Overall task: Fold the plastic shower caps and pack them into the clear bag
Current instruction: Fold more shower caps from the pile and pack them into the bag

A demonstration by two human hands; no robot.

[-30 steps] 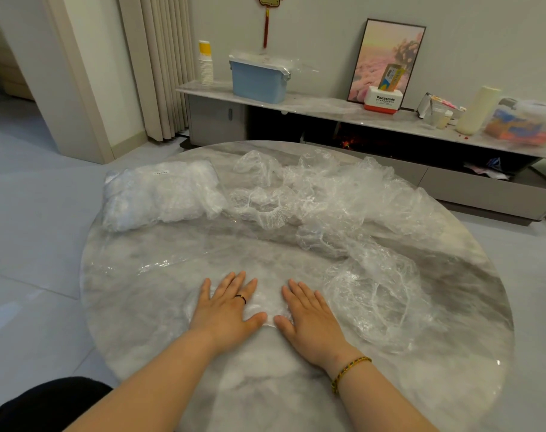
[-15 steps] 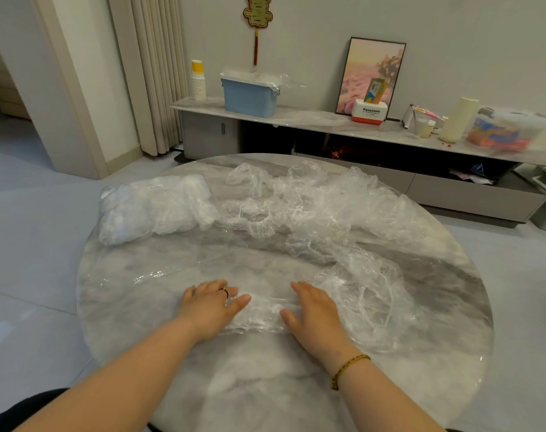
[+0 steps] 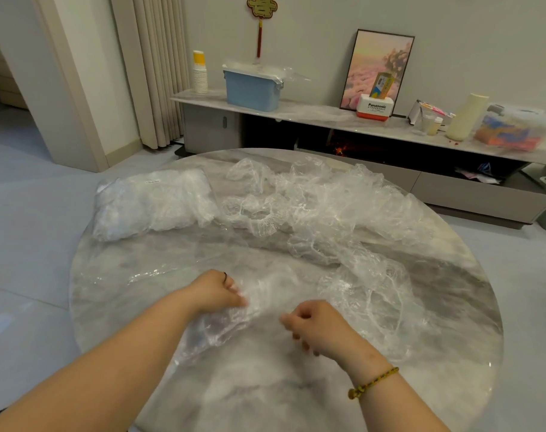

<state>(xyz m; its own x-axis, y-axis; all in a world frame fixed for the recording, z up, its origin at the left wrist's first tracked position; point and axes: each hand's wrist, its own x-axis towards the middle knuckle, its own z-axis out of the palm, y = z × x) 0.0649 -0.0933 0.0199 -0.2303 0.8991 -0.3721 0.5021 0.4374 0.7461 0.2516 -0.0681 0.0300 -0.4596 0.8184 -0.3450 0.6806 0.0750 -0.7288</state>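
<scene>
Behind the hands, a long pile of loose shower caps (image 3: 327, 213) runs across the far half of the worktop (image 3: 265, 394) and curves down its right side, close to the right hand (image 3: 318, 325). The clear bag (image 3: 153, 204), already full of white folded plastic, lies at the far left, touching the end of this pile. A sheet of clear film (image 3: 115, 275) lies flat at the left edge.

The worktop is round, of grey marbled stone, and stands on a pale tiled floor (image 3: 25, 244). Against the wall there is a low sideboard (image 3: 296, 110) with a blue box (image 3: 253, 88), a stack of paper cups (image 3: 200, 76), a framed picture (image 3: 377, 67) and a Panasonic box (image 3: 374, 107). A beige curtain (image 3: 153, 67) hangs at the left.

One shower cap (image 3: 234, 319) lies crumpled on the near part of the worktop, between both hands. The left hand (image 3: 214, 291), with a dark ring, has its fingers curled and pinches the cap at its upper edge. The right hand, with a bracelet (image 3: 373, 381) on the wrist, is curled at the cap's right edge; it is blurred, so I cannot tell if it holds the plastic.
</scene>
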